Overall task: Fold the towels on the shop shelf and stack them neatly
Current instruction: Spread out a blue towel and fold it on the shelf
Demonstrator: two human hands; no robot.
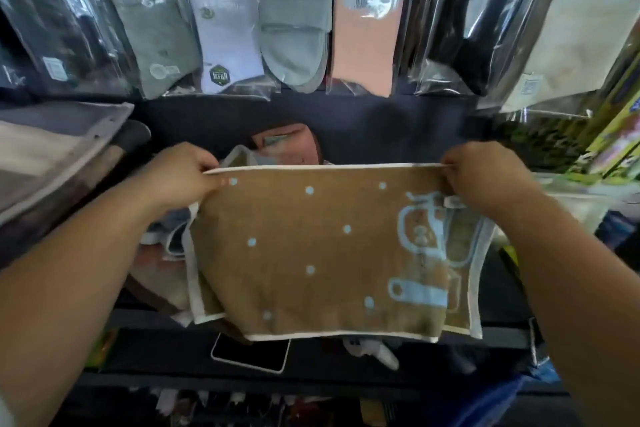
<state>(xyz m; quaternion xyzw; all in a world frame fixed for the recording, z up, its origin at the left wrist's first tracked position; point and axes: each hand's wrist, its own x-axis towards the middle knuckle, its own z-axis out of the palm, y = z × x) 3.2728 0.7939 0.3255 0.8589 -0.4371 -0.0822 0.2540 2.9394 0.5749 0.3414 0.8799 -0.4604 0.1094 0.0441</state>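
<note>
Two hands hold one brown towel point(311, 253) stretched above the dark shelf's front edge point(346, 381): my left hand point(180, 173) pinches its top left corner, my right hand point(481, 177) pinches the top right corner, folded layers hanging below.

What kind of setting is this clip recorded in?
Most likely a small shop's display shelf. Packaged socks in clear plastic sleeves hang in a row above; more towels lie stacked at the left, and both hands hold up a brown towel with pale blue dots.
</note>
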